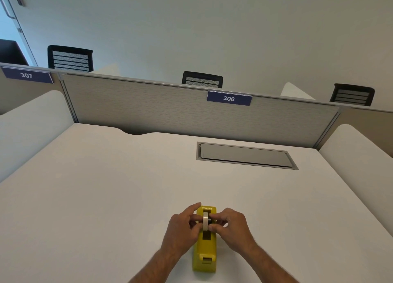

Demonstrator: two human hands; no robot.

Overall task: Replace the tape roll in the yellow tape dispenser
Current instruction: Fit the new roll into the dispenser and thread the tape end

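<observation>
The tape dispenser [204, 248] stands on the worktop [106, 187] near its front edge. The tape roll [205, 221] sits upright, seemingly in the dispenser's slot, between the left hand [180, 229] and right hand [230, 226]. Behind lies a hatch [246, 156], then a partition [170, 106].

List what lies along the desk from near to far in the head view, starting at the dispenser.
Yellow tape dispenser → tape roll, pinched by the left hand and right hand → grey cable hatch → partition panel → sign 306.
</observation>
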